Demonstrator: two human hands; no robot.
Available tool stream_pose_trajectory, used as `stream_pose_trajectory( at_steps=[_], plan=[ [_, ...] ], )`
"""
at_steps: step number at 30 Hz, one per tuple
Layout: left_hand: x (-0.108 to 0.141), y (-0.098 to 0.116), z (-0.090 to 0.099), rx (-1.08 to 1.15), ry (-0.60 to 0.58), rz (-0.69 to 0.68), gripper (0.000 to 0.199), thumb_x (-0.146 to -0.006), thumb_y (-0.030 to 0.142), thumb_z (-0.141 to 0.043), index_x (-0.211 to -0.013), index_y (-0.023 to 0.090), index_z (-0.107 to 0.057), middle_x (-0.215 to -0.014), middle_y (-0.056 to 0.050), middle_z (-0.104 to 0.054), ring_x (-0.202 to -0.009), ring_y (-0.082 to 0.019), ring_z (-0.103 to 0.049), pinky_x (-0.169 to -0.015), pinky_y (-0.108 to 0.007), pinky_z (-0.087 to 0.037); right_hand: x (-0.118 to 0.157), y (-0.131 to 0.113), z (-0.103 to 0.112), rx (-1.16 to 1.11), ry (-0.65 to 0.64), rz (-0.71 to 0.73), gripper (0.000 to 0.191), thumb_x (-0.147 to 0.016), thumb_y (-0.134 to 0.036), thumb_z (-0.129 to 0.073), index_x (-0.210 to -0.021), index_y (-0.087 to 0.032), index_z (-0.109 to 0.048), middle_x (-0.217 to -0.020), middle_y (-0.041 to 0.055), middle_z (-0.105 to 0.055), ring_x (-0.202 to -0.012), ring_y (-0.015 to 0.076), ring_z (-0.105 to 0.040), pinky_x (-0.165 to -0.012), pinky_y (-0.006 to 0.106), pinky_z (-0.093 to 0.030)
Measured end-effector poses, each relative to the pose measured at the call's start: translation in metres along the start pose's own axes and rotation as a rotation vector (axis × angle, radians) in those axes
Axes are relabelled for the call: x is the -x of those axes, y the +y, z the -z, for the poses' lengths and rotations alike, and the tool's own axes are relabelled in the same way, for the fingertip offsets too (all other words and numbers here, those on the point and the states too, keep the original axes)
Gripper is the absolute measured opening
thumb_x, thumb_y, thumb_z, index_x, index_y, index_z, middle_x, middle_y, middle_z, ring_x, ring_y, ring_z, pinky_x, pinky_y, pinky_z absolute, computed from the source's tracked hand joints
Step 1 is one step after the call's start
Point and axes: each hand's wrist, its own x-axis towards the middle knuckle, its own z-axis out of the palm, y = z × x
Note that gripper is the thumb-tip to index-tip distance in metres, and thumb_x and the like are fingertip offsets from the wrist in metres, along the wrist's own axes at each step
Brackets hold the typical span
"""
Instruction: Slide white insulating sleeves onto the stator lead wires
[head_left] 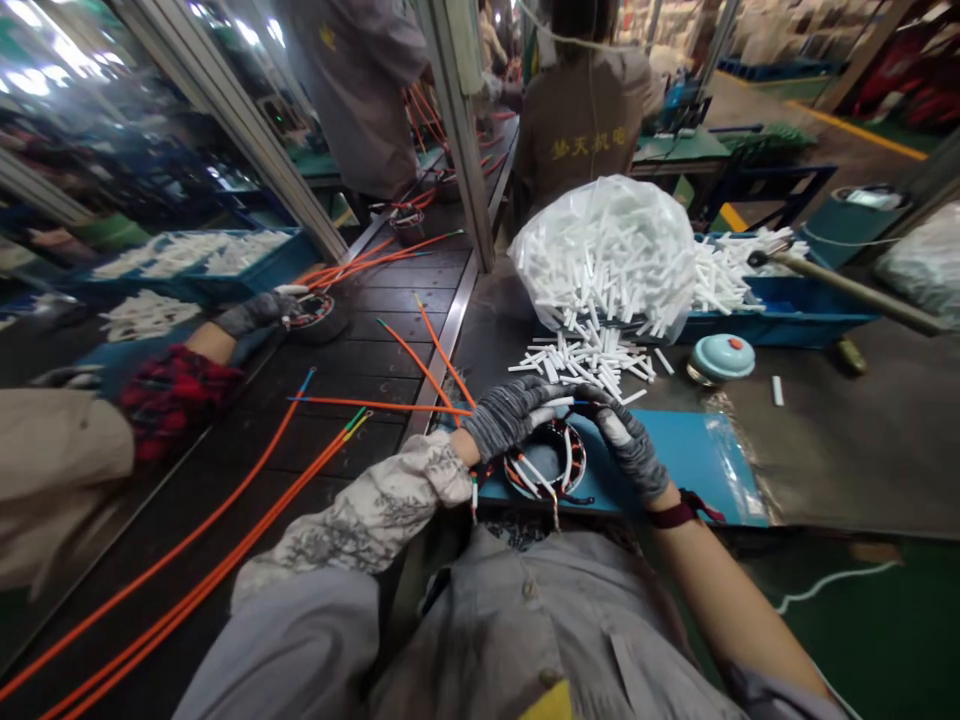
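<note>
My left hand, in a grey knit glove, pinches a short white tube. My right hand, gloved the same way with white fingertips, has its fingers closed at a thin blue wire in line with the tube's end. Whether the wire runs inside the tube is too small to tell. Just below both hands, a ring-shaped motor stator with white and orange windings lies on a blue mat. White-sleeved leads stick out of it toward my body. Orange leads stretch left from near my left wrist.
Loose white tubes lie beyond my hands, before a clear bag of tubes and a blue bin. A light-blue round container and a hammer are at right. At left, a co-worker's gloved hand touches another stator on the conveyor.
</note>
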Motion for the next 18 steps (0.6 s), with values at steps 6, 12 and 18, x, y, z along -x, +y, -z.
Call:
stream_pose_trajectory(
  at_steps=[6,12,18],
  plan=[
    [0.008,0.01,0.026,-0.163,-0.026,0.006,0.034,-0.1,0.031,-0.042,-0.126,0.018,-0.061,-0.12,-0.006,-0.068,-0.112,-0.018,-0.063,-0.101,-0.034,-0.049,-0.025,-0.004,0.005,-0.14,-0.206,-0.061,0.041,-0.086,-0.056,-0.062,-0.115,-0.029,-0.071,-0.122,0.0021,-0.069,-0.117,0.0245,-0.062,-0.109,0.046,-0.043],
    [0.015,0.031,0.044,-0.644,0.026,0.082,0.035,-0.1,0.029,-0.037,-0.117,0.014,-0.064,-0.112,-0.012,-0.069,-0.103,-0.026,-0.065,-0.092,-0.043,-0.053,-0.064,-0.017,0.002,-0.083,-0.517,-0.175,0.041,-0.079,-0.054,-0.069,-0.099,-0.02,-0.076,-0.091,0.004,-0.076,-0.087,0.0214,-0.069,-0.09,0.04,-0.052],
    [0.023,0.023,0.047,-0.65,0.076,-0.009,0.031,-0.099,0.031,-0.041,-0.112,0.015,-0.065,-0.109,-0.01,-0.07,-0.102,-0.023,-0.066,-0.091,-0.039,-0.054,-0.071,-0.02,-0.012,-0.051,-0.538,-0.239,0.038,-0.071,-0.052,-0.076,-0.087,-0.017,-0.076,-0.08,0.0025,-0.073,-0.076,0.0171,-0.064,-0.077,0.033,-0.052]
  ],
)
